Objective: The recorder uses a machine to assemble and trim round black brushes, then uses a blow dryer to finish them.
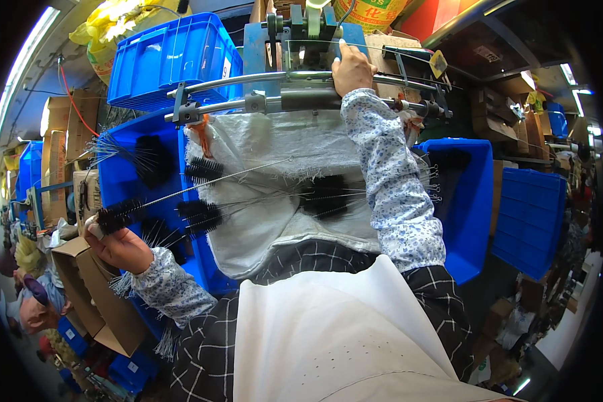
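My left hand (120, 249) is closed round the bristled end of a black bottle brush (119, 216). The brush's twisted wire stem slants up to the right over a grey-white cloth (268, 144) on my lap. Several other black wire brushes lie on that cloth, one bunch (327, 195) in the middle and more at its left edge. Stretched forward, my right hand (352, 70) rests at the right side of a bench machine (301, 53), beside its clear plate. Its fingers look extended and apart, with nothing visible in them, though their undersides are hidden.
Metal rods (228, 86) run across in front of the machine. A blue crate (164, 63) stands behind at the left. Blue bins, one at the right (472, 208), flank my lap; the left one holds brushes. An open cardboard box (104, 301) is at the lower left.
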{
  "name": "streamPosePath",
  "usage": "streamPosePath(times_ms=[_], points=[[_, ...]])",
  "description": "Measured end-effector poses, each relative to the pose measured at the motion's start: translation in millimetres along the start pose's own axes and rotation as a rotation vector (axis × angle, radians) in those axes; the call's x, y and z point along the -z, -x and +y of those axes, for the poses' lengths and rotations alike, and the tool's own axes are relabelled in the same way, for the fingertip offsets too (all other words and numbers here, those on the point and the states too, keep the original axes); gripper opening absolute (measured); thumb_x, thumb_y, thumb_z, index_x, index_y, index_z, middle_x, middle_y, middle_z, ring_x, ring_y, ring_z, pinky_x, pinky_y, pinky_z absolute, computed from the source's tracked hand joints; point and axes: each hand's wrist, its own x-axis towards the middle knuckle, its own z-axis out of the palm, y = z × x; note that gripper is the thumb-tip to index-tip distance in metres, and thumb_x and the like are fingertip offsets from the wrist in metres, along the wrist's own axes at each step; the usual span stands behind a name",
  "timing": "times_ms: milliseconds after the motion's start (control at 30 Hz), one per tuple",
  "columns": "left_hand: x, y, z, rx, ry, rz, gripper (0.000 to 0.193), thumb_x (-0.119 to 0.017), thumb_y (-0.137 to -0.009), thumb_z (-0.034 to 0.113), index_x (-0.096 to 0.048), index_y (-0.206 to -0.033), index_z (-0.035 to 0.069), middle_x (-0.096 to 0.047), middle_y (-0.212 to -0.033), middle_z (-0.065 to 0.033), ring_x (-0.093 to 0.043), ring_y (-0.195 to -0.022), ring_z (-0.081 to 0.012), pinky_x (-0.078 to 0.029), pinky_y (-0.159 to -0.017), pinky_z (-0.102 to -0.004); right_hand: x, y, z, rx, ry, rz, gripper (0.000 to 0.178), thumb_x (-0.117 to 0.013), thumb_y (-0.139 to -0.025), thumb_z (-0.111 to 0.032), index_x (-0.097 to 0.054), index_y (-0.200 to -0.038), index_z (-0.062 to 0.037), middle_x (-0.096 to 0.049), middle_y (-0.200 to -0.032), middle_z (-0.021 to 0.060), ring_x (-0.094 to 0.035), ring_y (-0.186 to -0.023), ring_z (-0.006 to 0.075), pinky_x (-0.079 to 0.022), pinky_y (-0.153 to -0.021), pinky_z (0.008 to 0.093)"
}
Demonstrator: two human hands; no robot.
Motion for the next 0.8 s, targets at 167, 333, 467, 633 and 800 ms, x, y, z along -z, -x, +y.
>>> streamPosePath(times_ms=[167, 333, 467, 633, 800], points=[[-3.2, 1.7, -7.5, 0.009, 0.031, 0.011, 0.022, -0.049, -0.082, 0.011, -0.048, -0.1, -0.001, -0.054, -0.09, -0.0093, -0.055, -0.078, -0.0147, -0.049, -0.068, -0.0227, -5.6, 1.9, -15.2, -0.016, -0.024, -0.006, 0.032, -0.042, -0.081, -0.011, -0.047, -0.112, -0.0062, -0.054, -0.099, 0.0056, -0.051, -0.091, 0.0181, -0.033, -0.075, 0.0372], [-1.1, 1.9, -14.0, -0.052, -0.044, -0.027, 0.023, -0.05, -0.081, 0.011, -0.048, -0.102, 0.0, -0.054, -0.09, -0.0085, -0.055, -0.079, -0.0141, -0.048, -0.069, -0.0225, -2.6, 1.5, -26.2, -0.039, -0.025, -0.095, 0.039, -0.049, -0.076, -0.016, -0.046, -0.114, -0.0082, -0.051, -0.104, 0.0062, -0.049, -0.095, 0.0207, -0.035, -0.075, 0.0372], [-11.3, 7.0, -8.7, 0.019, 0.046, -0.009, 0.024, -0.049, -0.081, 0.01, -0.048, -0.103, 0.0, -0.054, -0.094, -0.0093, -0.055, -0.08, -0.0136, -0.048, -0.068, -0.0222, -2.9, 1.1, -17.2, -0.024, -0.016, -0.087, 0.038, -0.049, -0.076, -0.016, -0.046, -0.113, -0.0083, -0.051, -0.105, 0.0061, -0.048, -0.095, 0.0203, -0.035, -0.076, 0.0374], [-5.5, 4.0, -3.8, 0.016, 0.067, -0.036, 0.023, -0.049, -0.081, 0.009, -0.048, -0.103, 0.001, -0.055, -0.093, -0.0089, -0.056, -0.079, -0.0142, -0.049, -0.068, -0.0219, -3.0, 0.3, -7.7, -0.013, -0.002, -0.031, 0.031, -0.041, -0.081, -0.01, -0.047, -0.112, -0.0084, -0.053, -0.102, 0.0041, -0.05, -0.094, 0.0171, -0.032, -0.076, 0.0363], [-5.8, 5.4, -4.0, 0.013, 0.055, -0.018, 0.023, -0.049, -0.081, 0.009, -0.048, -0.102, 0.001, -0.055, -0.092, -0.0088, -0.056, -0.079, -0.0139, -0.049, -0.068, -0.0218, -3.1, 1.2, -8.6, -0.012, -0.006, -0.004, 0.03, -0.042, -0.081, -0.01, -0.05, -0.109, -0.008, -0.054, -0.101, 0.004, -0.051, -0.092, 0.0171, -0.033, -0.074, 0.0358]])
